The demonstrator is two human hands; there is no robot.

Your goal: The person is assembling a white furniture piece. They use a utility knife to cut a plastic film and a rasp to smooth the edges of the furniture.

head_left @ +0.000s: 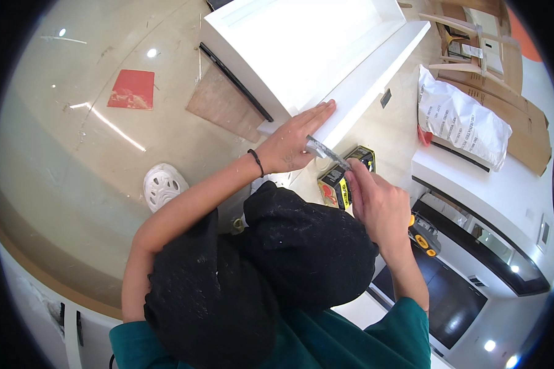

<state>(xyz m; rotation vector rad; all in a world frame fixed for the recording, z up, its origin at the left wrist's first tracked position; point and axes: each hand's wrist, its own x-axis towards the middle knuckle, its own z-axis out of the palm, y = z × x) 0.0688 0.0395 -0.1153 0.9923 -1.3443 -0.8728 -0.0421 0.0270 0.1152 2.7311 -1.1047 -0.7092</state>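
In front of me a white box-shaped furniture piece (252, 58) stands on the floor, with a long white ledge (375, 74) along its right side. My left hand (294, 144) lies on the near end of that ledge, fingers stretched out and pressed flat. Closed around one end of a narrow grey scraper-like blade (329, 154) is my right hand (378, 200). White smears mark the blade, which points up and left toward the edge beside my left hand. Whether its tip touches the edge I cannot tell.
A black and yellow carton (335, 187) sits below the blade. Rightward are a white sack (458, 120), cardboard (532, 135), wooden chair legs (455, 67) and a yellow-black tool (425, 237). Leftward lie a black strip (234, 80), a brownish board (218, 104) and a red sheet (131, 89).
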